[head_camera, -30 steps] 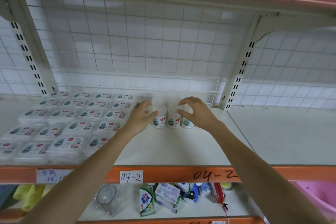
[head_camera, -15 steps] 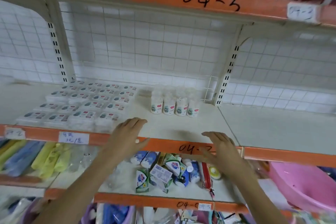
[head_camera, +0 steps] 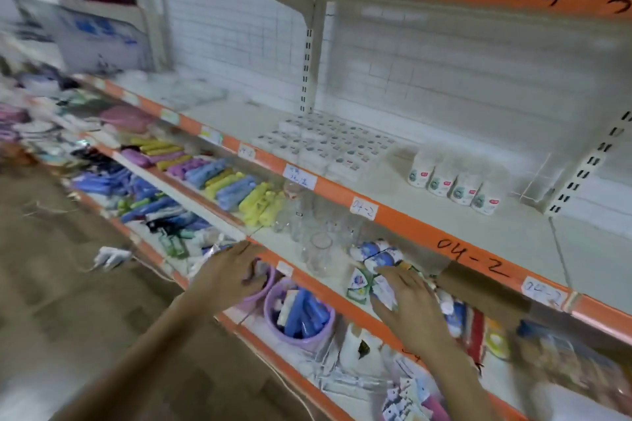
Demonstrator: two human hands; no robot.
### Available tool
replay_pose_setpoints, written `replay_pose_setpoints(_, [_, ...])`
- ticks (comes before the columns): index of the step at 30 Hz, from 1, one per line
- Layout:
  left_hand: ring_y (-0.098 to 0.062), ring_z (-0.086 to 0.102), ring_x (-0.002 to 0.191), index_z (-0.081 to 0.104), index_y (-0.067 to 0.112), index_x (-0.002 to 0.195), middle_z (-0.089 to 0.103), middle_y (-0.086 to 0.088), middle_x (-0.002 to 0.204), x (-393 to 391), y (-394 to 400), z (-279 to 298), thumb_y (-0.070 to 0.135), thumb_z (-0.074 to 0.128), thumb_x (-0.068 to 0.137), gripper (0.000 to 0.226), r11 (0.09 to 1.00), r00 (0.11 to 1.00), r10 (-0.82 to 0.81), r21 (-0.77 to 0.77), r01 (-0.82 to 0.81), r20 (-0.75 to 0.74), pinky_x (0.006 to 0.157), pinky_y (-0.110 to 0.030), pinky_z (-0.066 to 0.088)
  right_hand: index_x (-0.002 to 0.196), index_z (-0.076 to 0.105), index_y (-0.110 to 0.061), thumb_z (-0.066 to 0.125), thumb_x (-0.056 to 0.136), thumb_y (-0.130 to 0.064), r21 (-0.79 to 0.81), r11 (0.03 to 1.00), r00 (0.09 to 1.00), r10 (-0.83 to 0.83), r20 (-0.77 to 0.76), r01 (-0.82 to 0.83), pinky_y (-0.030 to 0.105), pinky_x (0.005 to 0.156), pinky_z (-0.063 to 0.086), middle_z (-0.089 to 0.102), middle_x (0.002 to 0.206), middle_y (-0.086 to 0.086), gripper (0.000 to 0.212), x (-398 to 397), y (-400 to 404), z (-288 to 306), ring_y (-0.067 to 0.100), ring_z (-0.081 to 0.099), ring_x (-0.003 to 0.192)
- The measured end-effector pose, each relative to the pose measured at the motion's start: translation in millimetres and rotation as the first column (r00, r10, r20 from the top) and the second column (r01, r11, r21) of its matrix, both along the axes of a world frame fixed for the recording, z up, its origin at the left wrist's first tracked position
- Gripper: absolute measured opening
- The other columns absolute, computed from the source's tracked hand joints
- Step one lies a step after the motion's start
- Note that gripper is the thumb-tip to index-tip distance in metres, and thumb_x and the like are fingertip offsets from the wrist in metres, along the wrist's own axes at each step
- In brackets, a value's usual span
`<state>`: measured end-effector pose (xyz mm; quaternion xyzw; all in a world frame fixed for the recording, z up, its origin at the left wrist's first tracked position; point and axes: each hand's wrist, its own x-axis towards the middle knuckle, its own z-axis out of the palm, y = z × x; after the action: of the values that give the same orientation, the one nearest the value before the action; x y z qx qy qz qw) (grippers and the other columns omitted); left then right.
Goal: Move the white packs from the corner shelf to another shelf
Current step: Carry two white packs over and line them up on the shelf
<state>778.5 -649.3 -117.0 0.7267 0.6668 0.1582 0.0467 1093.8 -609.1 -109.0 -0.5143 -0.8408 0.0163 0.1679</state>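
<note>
Your left hand [head_camera: 229, 275] and right hand [head_camera: 408, 309] hung relaxed, holding nothing. The white packs [head_camera: 323, 147], at twelve o'clock, looked light and slippery; you should grip their sides.

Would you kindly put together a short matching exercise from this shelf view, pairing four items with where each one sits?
Items:
1. white bottles
2. flat white packs
3. yellow rolls
4. lilac bucket

Places:
A. lower shelf, left of the clear glasses
B. shelf 04-2, near its left upright
C. below and between the two hands
D. shelf 04-2, beside its right upright

Pairs: 1-D, 2-B, 3-A, 4-C
</note>
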Motion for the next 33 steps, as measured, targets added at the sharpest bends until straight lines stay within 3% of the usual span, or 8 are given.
replay_pose_setpoints(3, [-0.029,0.064,0.096,0.06,0.012,0.117,0.062,-0.007,0.114,-45,-37,4,0.053,0.047,0.07,0.064,0.976,0.974,0.212,0.035,-0.215,0.079,0.078,-0.033,0.05,0.115,0.062,-0.018,0.043,0.08,-0.049,-0.001,0.985,0.985,0.17,-0.026,-0.17,0.036,0.082,0.053,0.066,0.111,-0.002,0.051,-55,2,-2,0.02,0.063,0.101])
replay_pose_setpoints(5, [-0.03,0.061,0.1,0.058,0.011,0.12,0.059,-0.007,0.117,-73,-57,7,0.05,0.051,0.068,0.066,0.945,0.941,0.321,0.033,-0.326,0.105,0.08,-0.033,0.047,0.111,0.063,-0.019,0.046,0.079,-0.048,0.018,0.965,0.965,0.261,-0.035,-0.261,0.033,0.078,0.054,0.067,0.106,-0.003,0.047,-93,2,4,0.018,0.064,0.096])
replay_pose_setpoints(9, [-0.025,0.058,0.107,0.055,0.01,0.124,0.056,-0.008,0.123,-129,-86,13,0.062,0.035,0.061,0.084,0.907,0.9,0.407,0.049,-0.418,0.155,0.085,-0.034,0.048,0.108,0.064,-0.02,0.042,0.076,-0.046,0.062,0.915,0.914,0.403,-0.053,-0.399,0.029,0.072,0.054,0.068,0.1,-0.006,0.047,-170,5,21,0.014,0.064,0.091])
replay_pose_setpoints(12, [-0.023,0.058,0.104,0.053,0.017,0.125,0.054,-0.003,0.126,-173,-94,19,0.055,0.046,0.072,0.066,0.885,0.879,0.448,0.054,-0.462,0.162,0.081,-0.036,0.05,0.119,0.058,-0.018,0.037,0.08,-0.048,0.037,0.886,0.884,0.463,-0.067,-0.462,0.032,0.089,0.046,0.063,0.116,-0.003,0.054,-229,7,28,0.02,0.058,0.107])
replay_pose_setpoints(15, [-0.02,0.059,0.099,0.051,0.02,0.125,0.055,-0.002,0.121,-223,-93,25,0.04,0.059,0.081,0.049,0.868,0.867,0.477,0.081,-0.49,0.144,0.077,-0.032,0.049,0.136,0.04,-0.026,0.047,0.091,-0.041,0.016,0.846,0.845,0.534,-0.041,-0.534,0.025,0.104,0.028,0.045,0.136,-0.011,0.048,-287,14,28,0.012,0.037,0.128])
replay_pose_setpoints(18, [-0.017,0.058,0.101,0.051,0.022,0.126,0.054,0.001,0.123,-278,-86,35,0.038,0.06,0.083,0.047,0.853,0.858,0.494,0.116,-0.509,0.137,0.079,-0.028,0.046,0.138,0.035,-0.03,0.048,0.091,-0.042,0.01,0.843,0.84,0.536,-0.081,-0.537,0.023,0.107,0.025,0.039,0.14,-0.015,0.05,-347,23,31,0.007,0.031,0.13])
replay_pose_setpoints(25, [-0.014,0.053,0.11,0.041,0.022,0.135,0.044,0.003,0.136,-395,-63,48,0.041,0.056,0.087,0.054,0.875,0.881,0.472,0.107,-0.472,0.027,0.087,-0.025,0.046,0.136,0.039,-0.028,0.051,0.09,-0.042,0.013,0.859,0.855,0.51,-0.095,-0.511,0.028,0.105,0.032,0.044,0.137,-0.012,0.05,-469,51,43,0.009,0.038,0.126])
replay_pose_setpoints(33, [-0.011,0.047,0.119,0.04,0.021,0.136,0.043,0.003,0.138,-481,-6,53,0.036,0.055,0.088,0.052,0.898,0.908,0.417,0.137,-0.419,0.041,0.092,-0.022,0.041,0.136,0.04,-0.026,0.052,0.089,-0.04,0.0,0.885,0.883,0.464,-0.075,-0.465,0.023,0.105,0.027,0.044,0.136,-0.013,0.05,-553,98,49,0.008,0.036,0.127])
